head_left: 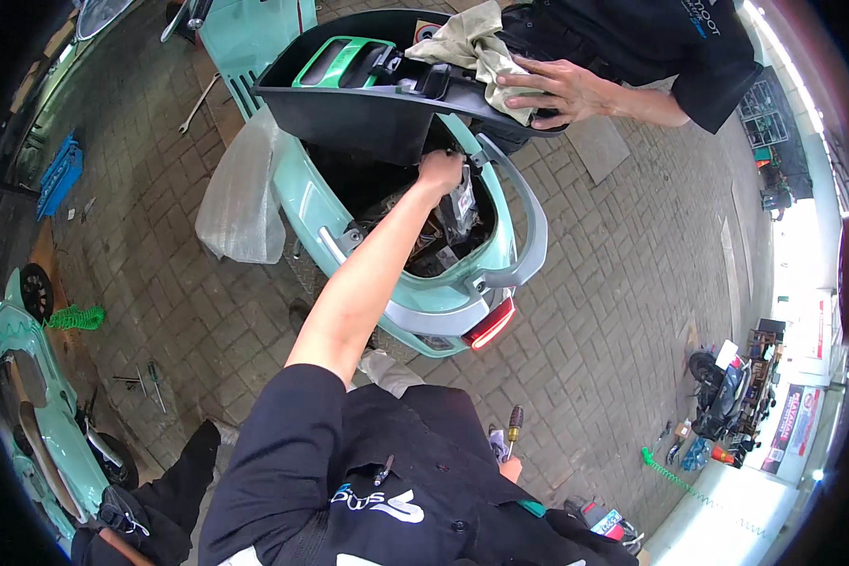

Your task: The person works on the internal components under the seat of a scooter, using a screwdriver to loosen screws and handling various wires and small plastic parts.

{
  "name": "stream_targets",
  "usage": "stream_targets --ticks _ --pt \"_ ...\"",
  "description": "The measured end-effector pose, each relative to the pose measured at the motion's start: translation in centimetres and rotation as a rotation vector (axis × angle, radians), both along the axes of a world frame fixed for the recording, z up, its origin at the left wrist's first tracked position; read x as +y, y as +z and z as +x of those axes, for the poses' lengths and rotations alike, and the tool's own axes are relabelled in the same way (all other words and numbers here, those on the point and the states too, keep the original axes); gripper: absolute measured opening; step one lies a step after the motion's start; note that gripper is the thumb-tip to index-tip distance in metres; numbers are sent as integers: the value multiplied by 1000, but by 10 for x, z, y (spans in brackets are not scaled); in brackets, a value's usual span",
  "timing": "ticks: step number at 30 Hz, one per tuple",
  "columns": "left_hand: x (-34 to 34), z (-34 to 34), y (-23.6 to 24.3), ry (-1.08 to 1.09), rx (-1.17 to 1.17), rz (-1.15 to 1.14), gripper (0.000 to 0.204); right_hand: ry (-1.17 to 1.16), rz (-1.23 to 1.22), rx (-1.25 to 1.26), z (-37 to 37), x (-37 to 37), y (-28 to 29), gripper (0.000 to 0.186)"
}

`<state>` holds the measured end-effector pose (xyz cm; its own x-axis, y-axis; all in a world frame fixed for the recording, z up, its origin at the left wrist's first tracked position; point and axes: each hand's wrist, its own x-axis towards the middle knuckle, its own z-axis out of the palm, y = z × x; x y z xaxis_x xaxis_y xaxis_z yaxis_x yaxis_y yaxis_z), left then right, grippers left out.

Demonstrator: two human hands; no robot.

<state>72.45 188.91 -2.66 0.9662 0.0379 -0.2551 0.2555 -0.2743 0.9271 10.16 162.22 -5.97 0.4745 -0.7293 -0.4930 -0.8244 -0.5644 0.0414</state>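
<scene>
Arm (361, 274) stretches forward into a scooter (302, 209).

The left hand (441, 173) bends beside the black box (349, 118), fingers curled; what it grasps, I cannot tell. The right hand (510, 469) holds a screwdriver (516, 421), handle up. Glossy mint-green, the scooter stands ahead, red tail light (491, 324) at its near end.

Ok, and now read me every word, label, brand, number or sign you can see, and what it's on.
I'll give places, not wording or brands:
Wearer's black shirt: large white lettering with some blue, legible.
Other person's black shirt: white and blue lettering, partly readable.
Banners at the right: print in part large, the rest too small.
Clear packet inside the mint scooter: markings too small to read.
</scene>
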Motion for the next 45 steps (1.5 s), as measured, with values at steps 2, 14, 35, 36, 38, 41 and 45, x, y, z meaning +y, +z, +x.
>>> stream_targets --ticks 2,14,35,36,38,41,45 --pt "-22 8 11 68 73 -256 35 -3 -12 20 -5 -3 4 31" --pt "-59 54 6 330 73 -860 36 130 -16 18 -18 14 1 31" --pt "63 -118 8 185 9 -845 21 198 206 -740 216 50 85 37" --pt "74 -132 6 227 50 -876 21 208 264 -748 232 51 84 34" --pt "90 -153 4 267 91 -904 21 215 325 -757 255 59 82 31" --pt "109 -173 4 339 87 -915 22 226 544 -859 275 87 89 24" --pt "119 -185 19 359 65 -959 23 194 629 -1020 283 118 103 21"
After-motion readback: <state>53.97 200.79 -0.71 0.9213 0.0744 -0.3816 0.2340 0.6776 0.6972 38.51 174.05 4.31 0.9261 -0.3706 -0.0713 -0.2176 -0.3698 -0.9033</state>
